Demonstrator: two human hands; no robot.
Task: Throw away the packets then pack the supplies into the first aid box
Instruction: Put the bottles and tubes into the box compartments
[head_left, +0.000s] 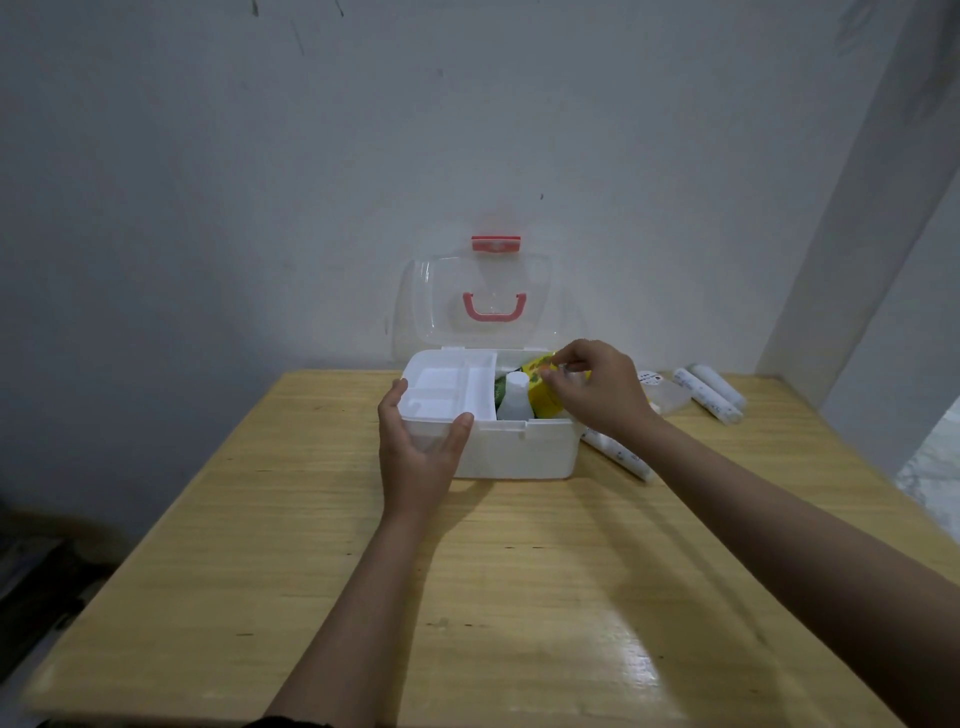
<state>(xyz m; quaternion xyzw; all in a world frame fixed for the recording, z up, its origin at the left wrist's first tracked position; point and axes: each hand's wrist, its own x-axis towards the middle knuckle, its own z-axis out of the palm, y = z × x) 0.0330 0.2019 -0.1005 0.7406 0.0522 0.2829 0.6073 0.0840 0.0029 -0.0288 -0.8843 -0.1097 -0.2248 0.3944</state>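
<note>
Pinching a yellow carton (542, 402) by its top, the right hand (602, 395) holds it in the first aid box (519, 452), right compartment, beside a white bottle (515, 401). The left hand (415, 447) grips the front-left corner. White rolls (709, 392) lie rightward, nearer the right hand.

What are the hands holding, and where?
The right hand pinches the yellow carton at its top edge; the left hand grips the first aid box by its front left corner.
</note>
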